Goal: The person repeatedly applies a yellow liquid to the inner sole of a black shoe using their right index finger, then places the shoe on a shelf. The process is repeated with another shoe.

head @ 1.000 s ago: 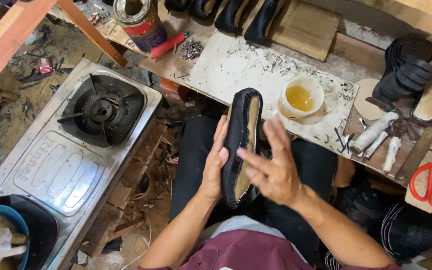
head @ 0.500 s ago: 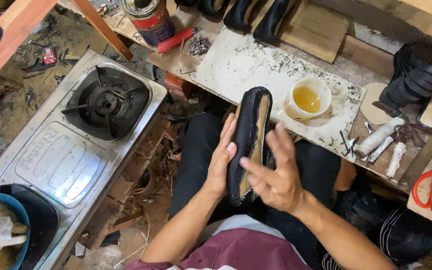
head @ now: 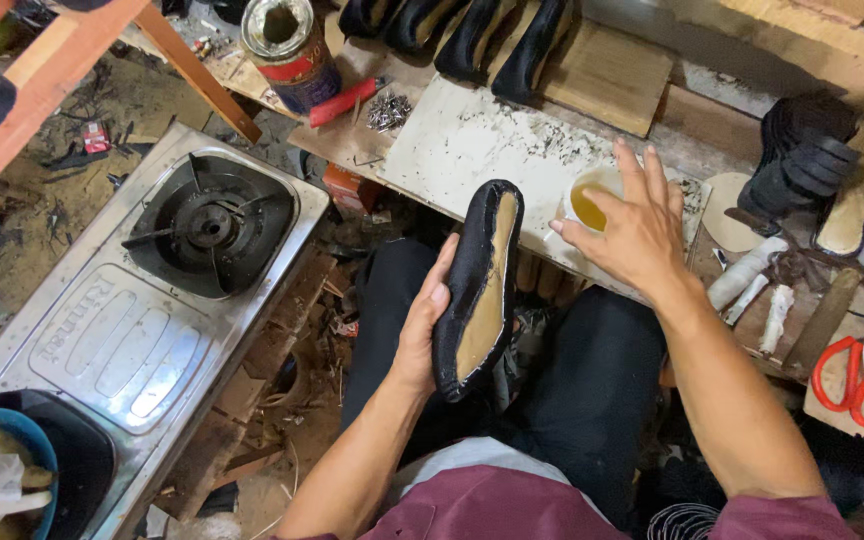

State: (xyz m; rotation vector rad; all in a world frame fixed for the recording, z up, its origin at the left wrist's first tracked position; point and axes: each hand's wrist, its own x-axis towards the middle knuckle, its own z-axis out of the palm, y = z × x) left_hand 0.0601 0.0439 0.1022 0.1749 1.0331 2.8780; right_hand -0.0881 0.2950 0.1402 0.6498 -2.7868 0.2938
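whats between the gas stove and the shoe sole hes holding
In the head view, the left hand cupping the shoe sole, then littered floor with wood scraps beside the gas stove.

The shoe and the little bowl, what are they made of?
The shoe looks like black fuzzy cloth, maybe suede, with a smooth tan bottom, perhaps leather. The bowl looks like glossy white plastic or ceramic; it holds yellow liquid. The stove is shiny steel-like metal.

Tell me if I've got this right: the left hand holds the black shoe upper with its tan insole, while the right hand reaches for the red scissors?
Not quite. In the head view the left hand does hold the black shoe upper, but the right hand reaches over the white bowl of yellow liquid, not the scissors.
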